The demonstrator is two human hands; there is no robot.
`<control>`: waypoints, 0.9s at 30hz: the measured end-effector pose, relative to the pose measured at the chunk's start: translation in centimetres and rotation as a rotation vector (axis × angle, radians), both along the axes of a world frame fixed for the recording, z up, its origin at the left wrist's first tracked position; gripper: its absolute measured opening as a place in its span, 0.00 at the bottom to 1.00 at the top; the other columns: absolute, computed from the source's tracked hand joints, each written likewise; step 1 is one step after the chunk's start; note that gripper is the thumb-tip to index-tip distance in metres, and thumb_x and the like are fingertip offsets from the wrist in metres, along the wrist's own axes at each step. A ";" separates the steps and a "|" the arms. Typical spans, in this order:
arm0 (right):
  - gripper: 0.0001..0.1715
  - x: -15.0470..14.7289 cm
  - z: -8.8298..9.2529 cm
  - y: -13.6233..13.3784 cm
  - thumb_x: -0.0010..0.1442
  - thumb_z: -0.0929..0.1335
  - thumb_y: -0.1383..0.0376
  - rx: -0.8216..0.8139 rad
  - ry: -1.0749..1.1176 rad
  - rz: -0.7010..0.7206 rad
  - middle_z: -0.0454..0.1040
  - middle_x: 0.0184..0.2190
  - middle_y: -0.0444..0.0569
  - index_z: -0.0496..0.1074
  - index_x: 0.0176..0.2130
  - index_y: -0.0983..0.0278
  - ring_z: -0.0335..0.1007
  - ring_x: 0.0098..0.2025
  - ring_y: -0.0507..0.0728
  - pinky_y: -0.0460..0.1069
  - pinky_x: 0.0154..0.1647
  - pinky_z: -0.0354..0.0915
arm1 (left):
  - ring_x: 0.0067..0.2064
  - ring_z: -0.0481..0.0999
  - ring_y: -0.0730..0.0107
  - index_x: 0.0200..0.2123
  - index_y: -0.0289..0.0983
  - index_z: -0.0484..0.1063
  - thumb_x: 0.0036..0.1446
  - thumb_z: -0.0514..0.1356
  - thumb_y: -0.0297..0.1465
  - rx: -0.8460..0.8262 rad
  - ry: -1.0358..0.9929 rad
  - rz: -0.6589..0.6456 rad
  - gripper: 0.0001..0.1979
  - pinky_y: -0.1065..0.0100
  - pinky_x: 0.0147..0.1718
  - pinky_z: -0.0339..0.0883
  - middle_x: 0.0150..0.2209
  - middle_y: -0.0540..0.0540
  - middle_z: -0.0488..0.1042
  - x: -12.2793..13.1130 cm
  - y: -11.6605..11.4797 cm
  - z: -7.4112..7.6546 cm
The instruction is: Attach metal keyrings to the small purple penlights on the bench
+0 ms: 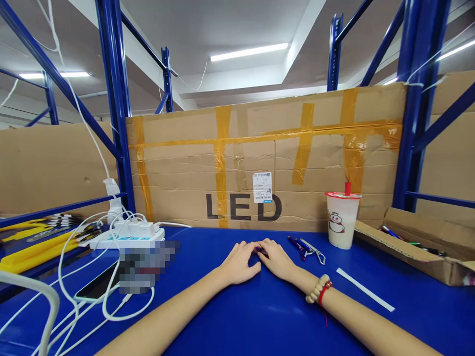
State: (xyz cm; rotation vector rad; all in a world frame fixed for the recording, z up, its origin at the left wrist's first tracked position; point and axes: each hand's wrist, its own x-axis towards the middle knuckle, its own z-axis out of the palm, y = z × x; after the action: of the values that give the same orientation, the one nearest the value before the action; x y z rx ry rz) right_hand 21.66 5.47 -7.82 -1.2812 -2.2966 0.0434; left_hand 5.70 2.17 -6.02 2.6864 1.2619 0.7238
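Note:
Both my hands rest together on the blue table (260, 316), fingertips meeting near its middle. My left hand (239, 262) has its fingers curled down onto a small dark object (261, 251) that shows between the two hands. My right hand (276, 259) closes on the same object from the other side; a bead bracelet and a red cord circle its wrist. I cannot make out what the object is. Just right of my hands lie a purple pen (297, 245) and a metal clip tool (314, 251).
A taped cardboard wall marked LED (260, 163) stands behind the table. A sealed drink cup (342, 219) and an open cardboard box of pens (415, 244) stand at the right, a white strip (365, 289) before them. A power strip (128, 236), white cables and a phone (98, 282) lie at the left.

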 end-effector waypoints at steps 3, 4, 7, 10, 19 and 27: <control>0.15 -0.1 0.3 -0.5 0.60 0.59 0.64 -0.012 -0.026 -0.038 0.70 0.38 0.52 0.70 0.42 0.63 0.65 0.41 0.58 0.51 0.41 0.58 | 0.42 0.64 0.63 0.43 0.40 0.62 0.51 0.50 0.29 0.040 0.029 0.077 0.15 0.61 0.44 0.57 0.41 0.47 0.69 0.1 -0.6 0.3; 0.15 -0.2 0.5 -0.8 0.60 0.59 0.63 -0.018 -0.038 -0.052 0.71 0.38 0.52 0.71 0.41 0.64 0.65 0.41 0.59 0.52 0.41 0.58 | 0.42 0.64 0.64 0.42 0.40 0.63 0.50 0.50 0.29 0.049 0.020 0.106 0.14 0.61 0.43 0.57 0.40 0.47 0.69 0.1 -0.7 0.3; 0.17 -0.3 0.7 -1.4 0.62 0.58 0.63 0.003 -0.051 -0.051 0.72 0.40 0.53 0.70 0.44 0.65 0.66 0.43 0.60 0.53 0.43 0.58 | 0.42 0.64 0.64 0.40 0.39 0.63 0.51 0.49 0.28 0.096 -0.018 0.207 0.12 0.62 0.43 0.56 0.40 0.46 0.68 0.1 -0.8 0.3; 0.18 -0.4 0.8 -1.9 0.63 0.55 0.64 0.037 -0.051 -0.010 0.72 0.41 0.53 0.68 0.45 0.65 0.66 0.43 0.59 0.52 0.43 0.59 | 0.44 0.64 0.64 0.40 0.38 0.62 0.52 0.48 0.27 0.139 -0.067 0.282 0.11 0.62 0.44 0.56 0.41 0.46 0.67 0.1 -0.8 0.3; 0.15 -0.3 1.3 -2.9 0.63 0.56 0.63 0.086 -0.055 0.070 0.73 0.40 0.51 0.65 0.45 0.63 0.68 0.43 0.57 0.51 0.42 0.60 | 0.42 0.64 0.64 0.30 0.37 0.64 0.61 0.41 0.32 0.143 -0.023 0.367 0.14 0.60 0.43 0.56 0.38 0.45 0.67 0.0 -0.4 -0.1; 0.21 0.0 1.0 -2.5 0.64 0.53 0.56 0.065 -0.038 0.163 0.72 0.38 0.49 0.68 0.41 0.61 0.68 0.41 0.55 0.49 0.41 0.61 | 0.42 0.65 0.65 0.31 0.38 0.63 0.61 0.41 0.33 0.106 -0.023 0.345 0.14 0.62 0.43 0.56 0.38 0.47 0.68 -0.2 -0.1 0.0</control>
State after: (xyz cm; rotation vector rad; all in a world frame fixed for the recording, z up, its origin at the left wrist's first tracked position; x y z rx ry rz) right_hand 21.64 2.99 -6.82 -1.0690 -2.4105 0.0005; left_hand 5.51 2.09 -6.05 2.5558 1.7530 0.8770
